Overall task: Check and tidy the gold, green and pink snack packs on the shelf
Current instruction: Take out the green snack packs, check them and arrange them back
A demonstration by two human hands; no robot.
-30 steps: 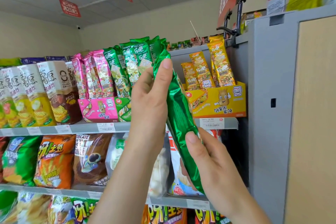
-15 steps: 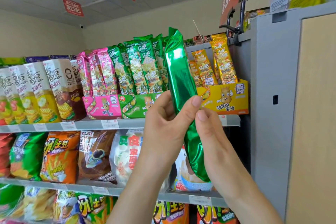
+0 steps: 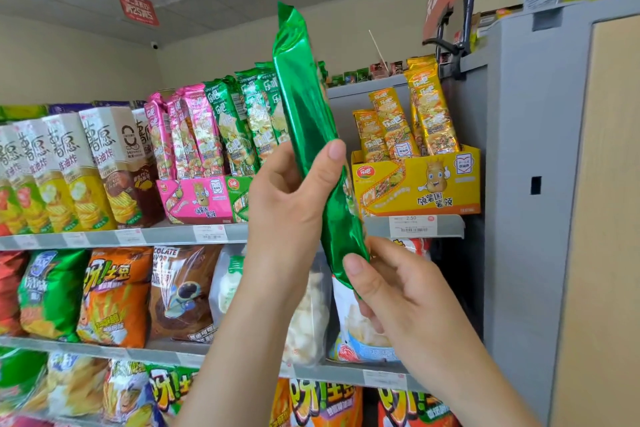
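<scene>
Grey metal shelving (image 3: pixel 221 234) in a small shop under a tiled ceiling hung with red promotional signs (image 3: pixel 136 6), cream walls behind and a tall grey cabinet (image 3: pixel 530 184) closing off the right. Ranged along the upper shelf: tall boxed crisps (image 3: pixel 104 163) at left, then a pink display box (image 3: pixel 195 199) of upright pink packs (image 3: pixel 194 130), green packs (image 3: pixel 242 121) standing just beside them, and a yellow display box (image 3: pixel 419 184) with a few gold packs (image 3: pixel 415 121) leaning at the far right. White price tags (image 3: pixel 410 226) clipped to the shelf edge. Below, larger crisp bags (image 3: pixel 110 295) in green, orange and brown crowding two lower shelves. Held up in front of the shelf, plain foil side to the camera, one long green pack (image 3: pixel 304 121), tilted slightly left at the top and rising above the others. Left hand (image 3: pixel 291 204) clamped around its middle, thumb across the front; right hand (image 3: pixel 398 295) pinching its bottom end, thumb on the foil, fingers curled behind.
</scene>
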